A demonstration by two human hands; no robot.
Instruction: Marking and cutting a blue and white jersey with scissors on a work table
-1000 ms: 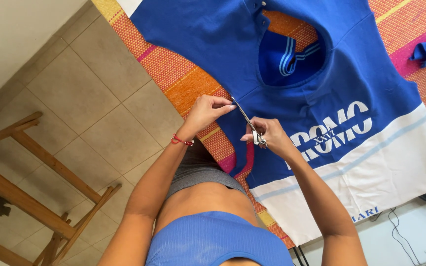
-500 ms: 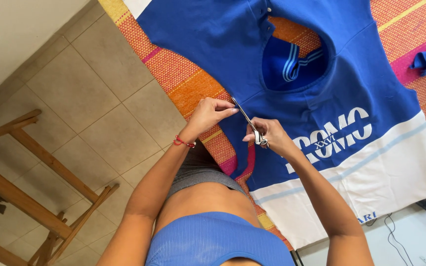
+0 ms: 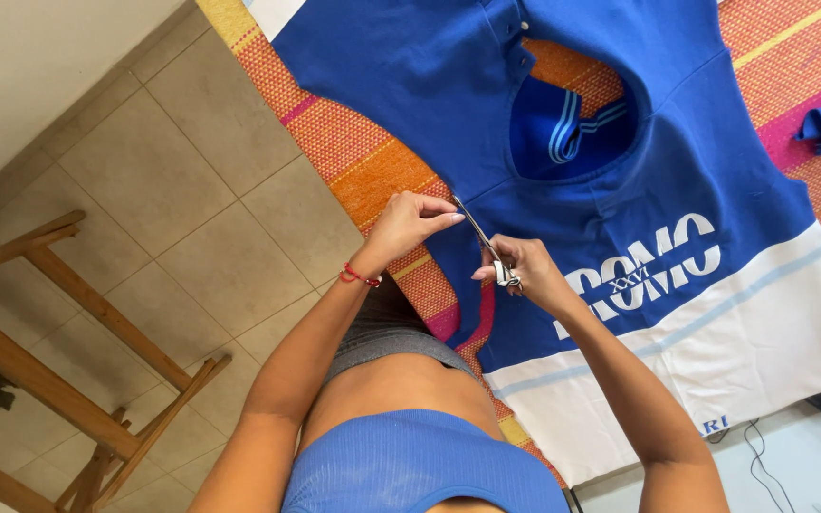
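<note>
Right hand [image 3: 525,271] has its grip closed around the handles of the scissors [image 3: 484,244], blades running diagonally up-left from that hand, tips toward the left hand [image 3: 409,223]. Left hand's grip pinches the edge of the blue shirt [image 3: 620,199] right at the blade tips, a red bracelet [image 3: 359,276] on its wrist. Shirt lies flat on a striped orange cloth [image 3: 372,171] over the table, white hem nearest the person; wooden frame [image 3: 68,361] on the tiled floor [image 3: 192,190] to the left.
</note>
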